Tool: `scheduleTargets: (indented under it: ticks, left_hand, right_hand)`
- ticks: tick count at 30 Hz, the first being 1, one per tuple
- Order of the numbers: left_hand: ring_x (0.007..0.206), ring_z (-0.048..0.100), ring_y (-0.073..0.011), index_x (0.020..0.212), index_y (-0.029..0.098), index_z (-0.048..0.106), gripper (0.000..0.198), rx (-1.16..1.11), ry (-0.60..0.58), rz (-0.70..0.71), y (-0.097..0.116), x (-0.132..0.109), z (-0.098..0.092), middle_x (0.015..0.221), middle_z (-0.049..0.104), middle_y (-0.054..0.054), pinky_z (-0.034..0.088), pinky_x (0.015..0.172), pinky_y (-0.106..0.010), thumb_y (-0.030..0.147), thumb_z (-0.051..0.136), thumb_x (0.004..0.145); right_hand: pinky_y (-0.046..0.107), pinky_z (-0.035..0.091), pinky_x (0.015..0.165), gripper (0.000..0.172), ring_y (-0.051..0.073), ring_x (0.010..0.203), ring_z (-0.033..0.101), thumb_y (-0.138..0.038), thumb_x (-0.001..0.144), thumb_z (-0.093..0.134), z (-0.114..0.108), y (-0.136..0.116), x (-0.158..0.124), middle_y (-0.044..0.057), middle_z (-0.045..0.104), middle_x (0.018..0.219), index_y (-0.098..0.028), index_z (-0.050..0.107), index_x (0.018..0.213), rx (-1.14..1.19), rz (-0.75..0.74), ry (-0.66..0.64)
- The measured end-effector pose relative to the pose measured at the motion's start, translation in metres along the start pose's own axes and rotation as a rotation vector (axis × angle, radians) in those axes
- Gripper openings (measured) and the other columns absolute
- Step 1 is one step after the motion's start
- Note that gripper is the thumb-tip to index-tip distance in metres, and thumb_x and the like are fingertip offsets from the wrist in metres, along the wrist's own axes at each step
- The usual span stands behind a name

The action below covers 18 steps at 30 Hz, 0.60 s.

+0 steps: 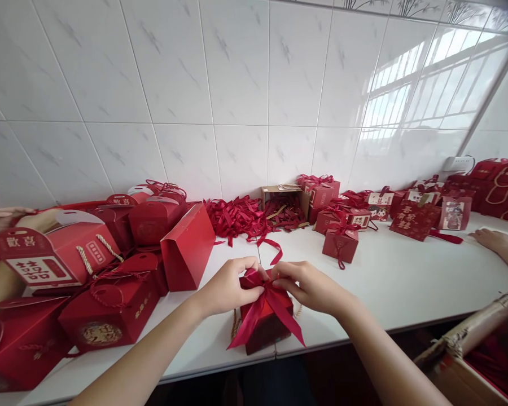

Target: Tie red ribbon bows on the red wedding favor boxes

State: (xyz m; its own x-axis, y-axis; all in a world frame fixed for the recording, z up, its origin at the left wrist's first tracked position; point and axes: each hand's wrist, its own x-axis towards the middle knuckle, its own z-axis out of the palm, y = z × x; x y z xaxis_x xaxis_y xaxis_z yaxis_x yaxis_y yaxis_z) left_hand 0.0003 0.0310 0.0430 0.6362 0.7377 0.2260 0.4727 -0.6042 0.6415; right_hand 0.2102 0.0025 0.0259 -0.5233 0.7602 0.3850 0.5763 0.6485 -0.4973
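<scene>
Two bare hands at a gift box, head view. The left hand and right hand were each narrowed to a pinch of thumb and fingers on the red ribbon, one at either side of its gathered centre, which the fingers largely hid. The gift box stood upright beneath them on the white desk, near the front edge. The step appeared to be the shaping of a bow. Done well, it called for an even, opposed pull from both sides, the ribbon flat and untwisted, its centre squarely over the box, and light pressure so as not to crush the top. Orientation: one side of the box faced the wearer, turned slightly, its lower edge rising toward the right. Both ribbon tails fanned downward over this side, one leftward and one rightward, their tips reaching past the box. The bow appeared to lie crosswise, from hand to hand; the box's long axis could not be told, much of it being covered.
</scene>
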Motion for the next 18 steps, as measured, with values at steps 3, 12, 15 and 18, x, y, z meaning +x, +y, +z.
scheduleTargets:
  ticks: [3, 12, 15, 18]
  left_hand:
    - [0.078, 0.058, -0.0176, 0.080, 0.020, 0.062, 0.007, 0.061, 0.016, 0.003, 0.004, -0.001, -0.001, 0.080, 0.064, 0.000, 0.046, 0.074, -0.029, 0.022, 0.059, 0.073]
    - [0.080, 0.063, -0.0190, 0.077, 0.020, 0.059, 0.016, -0.099, 0.101, -0.065, 0.000, -0.003, 0.008, 0.085, 0.070, -0.003, 0.048, 0.075, -0.031, 0.035, 0.062, 0.079]
    - [0.083, 0.066, -0.0204, 0.071, 0.019, 0.057, 0.021, -0.224, 0.175, -0.138, -0.007, -0.002, 0.017, 0.087, 0.072, -0.005, 0.050, 0.077, -0.033, 0.037, 0.067, 0.076]
    - [0.089, 0.067, -0.0227, 0.068, 0.019, 0.057, 0.021, -0.278, 0.235, -0.160, -0.013, -0.004, 0.023, 0.090, 0.072, -0.006, 0.051, 0.080, -0.035, 0.036, 0.070, 0.073]
  right_hand:
    - [0.025, 0.044, 0.067, 0.016, 0.014, 0.071, 0.059, -0.016, 0.091, 0.047, 0.001, 0.001, 0.001, 0.003, 0.067, 0.085, -0.019, 0.062, 0.097, 0.038, 0.039, -0.011]
    - [0.024, 0.044, 0.067, 0.014, 0.014, 0.075, 0.058, -0.016, 0.086, 0.055, 0.001, 0.000, -0.001, 0.003, 0.067, 0.084, -0.019, 0.068, 0.089, 0.131, 0.061, 0.091]
    - [0.023, 0.041, 0.063, 0.012, 0.013, 0.071, 0.056, -0.020, 0.087, 0.055, 0.008, 0.001, 0.000, 0.003, 0.065, 0.079, -0.018, 0.064, 0.080, 0.163, 0.119, 0.162]
    - [0.023, 0.037, 0.058, 0.017, 0.012, 0.065, 0.051, -0.023, 0.088, 0.052, 0.015, 0.004, 0.001, 0.000, 0.060, 0.071, -0.018, 0.058, 0.073, 0.171, 0.176, 0.198]
